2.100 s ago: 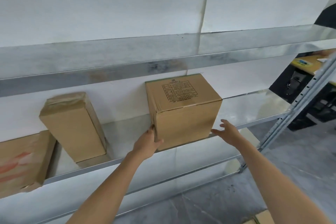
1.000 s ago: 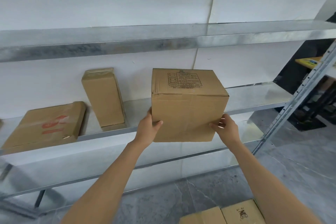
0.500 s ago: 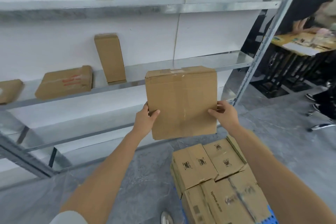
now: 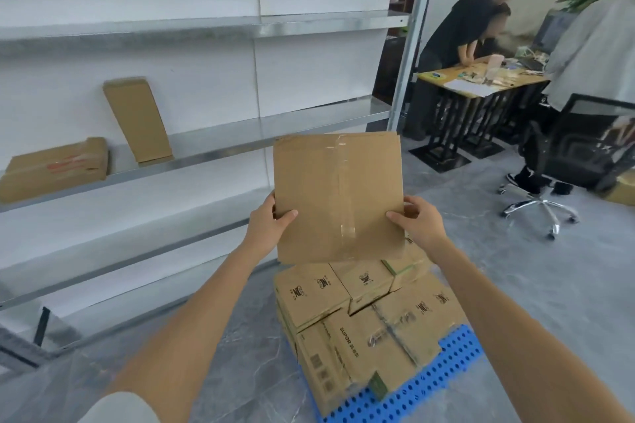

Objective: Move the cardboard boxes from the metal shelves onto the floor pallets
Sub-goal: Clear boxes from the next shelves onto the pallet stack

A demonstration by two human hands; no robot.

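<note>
I hold a taped cardboard box [image 4: 338, 197] in front of me, its flat side facing the camera. My left hand [image 4: 269, 225] grips its left edge and my right hand [image 4: 417, 221] grips its right edge. The box hangs just above a stack of several cardboard boxes [image 4: 367, 316] resting on a blue perforated floor pallet [image 4: 443, 367]. On the middle metal shelf [image 4: 240, 137] a tall narrow box [image 4: 137, 120] leans against the wall, and a flat box with red print [image 4: 55, 168] lies further left.
The shelf's upright post [image 4: 412, 31] stands at the right end. Beyond it are a desk [image 4: 481, 82] with people around it and a black swivel chair [image 4: 570, 154]. Grey floor [image 4: 515, 271] spreads to the right of the pallet.
I have lifted the box off the middle shelf, drawn it back and turned right, so it now hangs over the stacked boxes on the pallet. The desk and chair came into view.
</note>
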